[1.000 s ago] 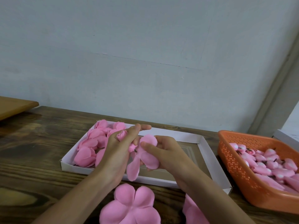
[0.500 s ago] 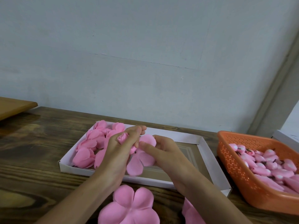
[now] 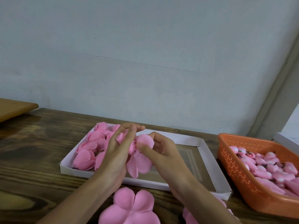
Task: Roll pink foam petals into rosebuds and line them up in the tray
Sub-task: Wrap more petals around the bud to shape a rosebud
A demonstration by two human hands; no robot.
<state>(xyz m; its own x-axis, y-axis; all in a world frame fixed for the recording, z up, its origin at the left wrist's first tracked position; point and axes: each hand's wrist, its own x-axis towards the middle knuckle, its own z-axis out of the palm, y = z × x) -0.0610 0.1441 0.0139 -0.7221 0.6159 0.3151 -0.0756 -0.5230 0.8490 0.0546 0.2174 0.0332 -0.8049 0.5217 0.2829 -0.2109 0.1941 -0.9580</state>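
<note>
Pink foam petal (image 3: 140, 160) hangs over the middle of the tray (image 3: 207, 159); the left hand (image 3: 116, 152) grip pinches its rolled core and the right hand (image 3: 161, 151) grip pinches one lobe. Wrap that lobe snugly without loosening the core.

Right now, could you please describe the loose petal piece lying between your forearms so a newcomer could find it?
Find the white tray on the wooden table. Before its near edge lies the petal piece. Unlike the pieces in the tray and its half-hidden neighbour under the right forearm, it lies fully spread, rounded lobes showing.
</note>
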